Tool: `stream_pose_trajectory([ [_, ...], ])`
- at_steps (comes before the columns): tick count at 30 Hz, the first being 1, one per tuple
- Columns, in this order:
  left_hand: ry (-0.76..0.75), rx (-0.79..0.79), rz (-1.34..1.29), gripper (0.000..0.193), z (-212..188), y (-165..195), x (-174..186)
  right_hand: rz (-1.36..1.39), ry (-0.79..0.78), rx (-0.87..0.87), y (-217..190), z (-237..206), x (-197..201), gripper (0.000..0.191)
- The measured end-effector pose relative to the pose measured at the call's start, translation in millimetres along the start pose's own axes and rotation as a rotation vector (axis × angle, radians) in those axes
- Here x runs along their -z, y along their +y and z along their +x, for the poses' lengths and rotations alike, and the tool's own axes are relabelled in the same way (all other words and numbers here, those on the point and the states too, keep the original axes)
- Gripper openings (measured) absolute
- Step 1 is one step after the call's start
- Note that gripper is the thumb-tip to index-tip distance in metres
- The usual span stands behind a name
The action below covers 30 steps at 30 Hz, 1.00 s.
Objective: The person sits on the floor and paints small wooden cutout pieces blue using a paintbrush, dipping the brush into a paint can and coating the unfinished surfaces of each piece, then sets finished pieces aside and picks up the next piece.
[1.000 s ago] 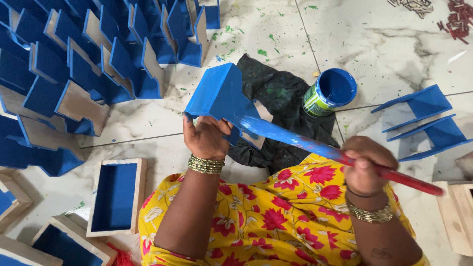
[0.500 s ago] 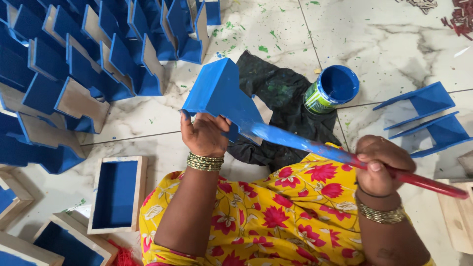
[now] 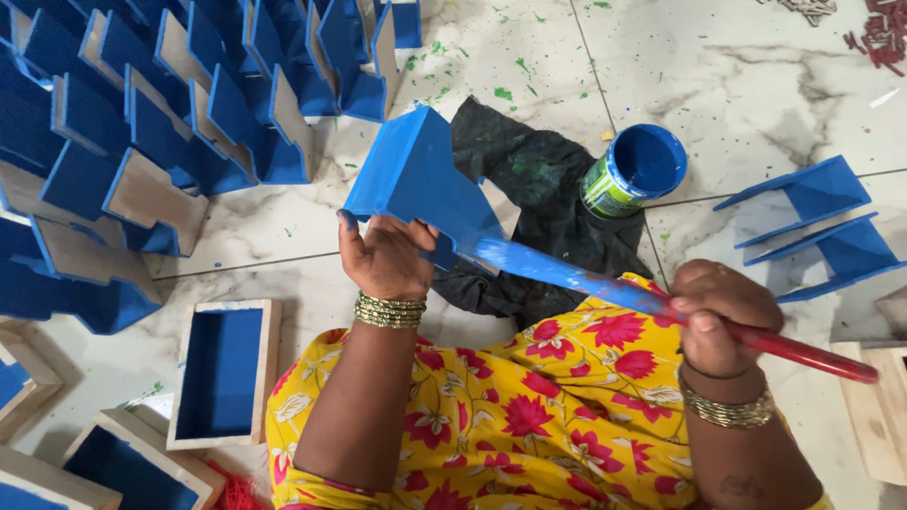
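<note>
We see the left hand (image 3: 385, 253) with fingers curled around the blue wooden box (image 3: 416, 179), now lifted and tilted higher above the floor than a second ago. The brush (image 3: 605, 288) has slid further along its side, so painting continues. The right hand (image 3: 720, 316) keeps its fingers clenched on the red handle.

The left hand (image 3: 385, 253) is raised, palm up, fingers curled closed; the right hand (image 3: 720, 312) is clenched in a fist, both forearms extended forward.
</note>
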<state>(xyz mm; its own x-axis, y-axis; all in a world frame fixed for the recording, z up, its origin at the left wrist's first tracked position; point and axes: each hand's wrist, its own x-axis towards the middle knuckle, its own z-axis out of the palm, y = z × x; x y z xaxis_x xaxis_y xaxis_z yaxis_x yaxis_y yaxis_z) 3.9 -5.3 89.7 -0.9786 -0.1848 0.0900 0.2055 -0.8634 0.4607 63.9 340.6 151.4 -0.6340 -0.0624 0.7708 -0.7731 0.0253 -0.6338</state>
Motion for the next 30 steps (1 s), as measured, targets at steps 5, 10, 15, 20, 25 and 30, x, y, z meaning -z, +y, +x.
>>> stream_pose_trajectory([
  [5,0.035,0.021,-0.080,0.082,-3,-1,4,-0.107,-0.193,0.011,-1,8,-5,0.021],
  [10,-0.014,-0.046,-0.005,0.075,-1,-3,10,-0.050,-0.090,0.034,-10,14,1,0.020],
  [15,0.007,-0.006,-0.003,0.075,-1,-10,6,-0.007,-0.102,0.057,-2,8,-11,0.021],
  [20,-0.009,-0.028,0.002,0.078,-4,-3,5,-0.135,-0.216,-0.003,1,11,-3,0.018],
  [25,-0.034,-0.024,-0.066,0.081,0,4,1,-0.100,-0.091,0.031,-2,12,10,0.020],
  [30,-0.028,0.000,-0.064,0.085,0,2,-4,-0.019,-0.076,0.059,1,8,7,0.022],
])
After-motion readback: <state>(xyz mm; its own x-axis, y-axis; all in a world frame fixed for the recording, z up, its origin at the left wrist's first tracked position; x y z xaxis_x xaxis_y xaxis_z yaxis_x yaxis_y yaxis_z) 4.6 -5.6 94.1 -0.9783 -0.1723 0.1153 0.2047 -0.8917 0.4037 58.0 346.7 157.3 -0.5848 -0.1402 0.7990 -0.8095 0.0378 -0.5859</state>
